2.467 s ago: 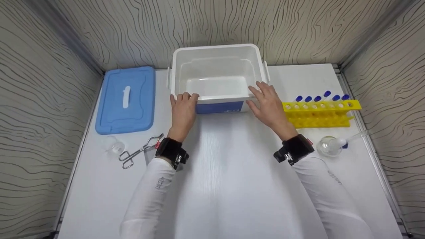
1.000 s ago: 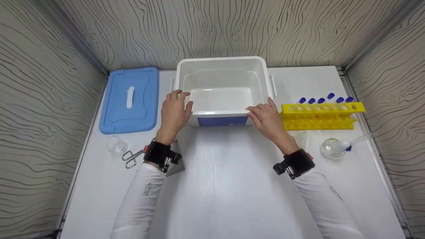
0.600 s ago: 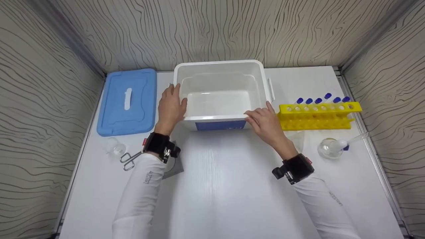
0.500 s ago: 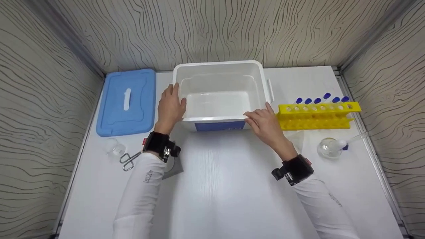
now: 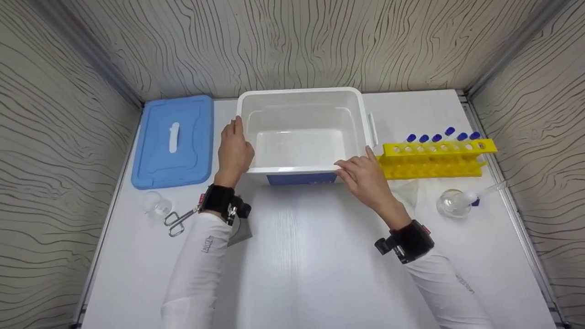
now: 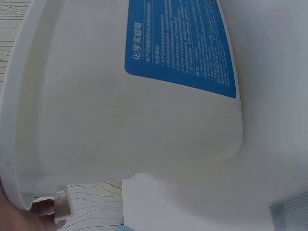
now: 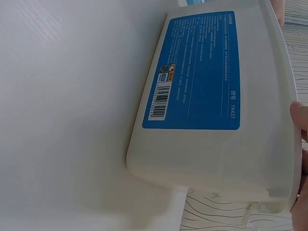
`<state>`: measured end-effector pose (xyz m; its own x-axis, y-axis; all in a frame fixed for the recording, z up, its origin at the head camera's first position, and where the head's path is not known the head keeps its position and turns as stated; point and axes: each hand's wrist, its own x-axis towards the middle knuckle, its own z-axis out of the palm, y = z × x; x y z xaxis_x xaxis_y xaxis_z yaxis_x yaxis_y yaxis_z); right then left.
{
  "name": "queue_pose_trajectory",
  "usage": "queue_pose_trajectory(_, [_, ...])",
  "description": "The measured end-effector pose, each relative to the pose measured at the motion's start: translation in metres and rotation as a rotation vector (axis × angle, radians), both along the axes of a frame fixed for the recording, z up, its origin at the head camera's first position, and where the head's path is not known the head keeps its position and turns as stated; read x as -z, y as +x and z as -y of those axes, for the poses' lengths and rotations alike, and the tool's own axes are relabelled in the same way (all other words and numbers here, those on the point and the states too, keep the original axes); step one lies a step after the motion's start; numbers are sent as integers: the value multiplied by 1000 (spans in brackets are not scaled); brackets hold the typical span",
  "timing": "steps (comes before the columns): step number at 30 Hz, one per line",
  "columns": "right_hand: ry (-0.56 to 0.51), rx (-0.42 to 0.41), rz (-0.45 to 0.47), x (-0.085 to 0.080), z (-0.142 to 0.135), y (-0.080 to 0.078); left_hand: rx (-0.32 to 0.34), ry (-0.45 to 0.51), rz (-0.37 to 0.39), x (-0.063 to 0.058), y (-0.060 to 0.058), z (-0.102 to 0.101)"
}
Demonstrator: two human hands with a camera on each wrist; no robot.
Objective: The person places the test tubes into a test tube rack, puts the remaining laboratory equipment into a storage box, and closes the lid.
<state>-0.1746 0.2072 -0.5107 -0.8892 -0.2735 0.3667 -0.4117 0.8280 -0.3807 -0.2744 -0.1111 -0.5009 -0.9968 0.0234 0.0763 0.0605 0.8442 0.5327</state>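
Note:
A white, open-topped plastic storage box stands at the back middle of the table, its inside bare. Its front wall bears a blue printed label, seen close in both wrist views. My left hand grips the box's left rim; in the left wrist view its fingers curl under the rim beside the small side handle. At the front right corner, my right hand pinches the rim, thumb in front. The right wrist view shows its fingers on the rim's edge.
Left lies a blue lid with a white handle. Nearer are a small clear glass vessel, metal tongs and wire gauze. Right stand a yellow rack with several blue-capped tubes and a round glass bottle. Patterned walls enclose the table.
The box has come toward me from the back wall. My left hand has shifted from the front rim to the left side, and my right hand has taken hold of the front right corner.

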Motion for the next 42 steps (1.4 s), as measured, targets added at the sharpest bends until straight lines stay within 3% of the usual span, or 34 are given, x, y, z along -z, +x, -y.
queue_pose_trajectory(11, [-43, -8, 134, -15, -4, 0, 14, 1, -10, 3, 10, 2])
queue_pose_trajectory(21, [-107, 112, 105, -35, -10, -30, 4, -20, -4, 1, 16, 0])
queue_pose_trajectory(27, [-63, 187, 244, -33, -12, -51, 0, -36, 9, 2, 19, -1])
queue_pose_trajectory(33, [-5, 224, 368, -28, -10, -63, -5, -30, -6, 4, 23, -2])
queue_pose_trajectory(42, [-16, 263, 416, -23, -5, -67, -19, -27, -1, 3, 29, -3])
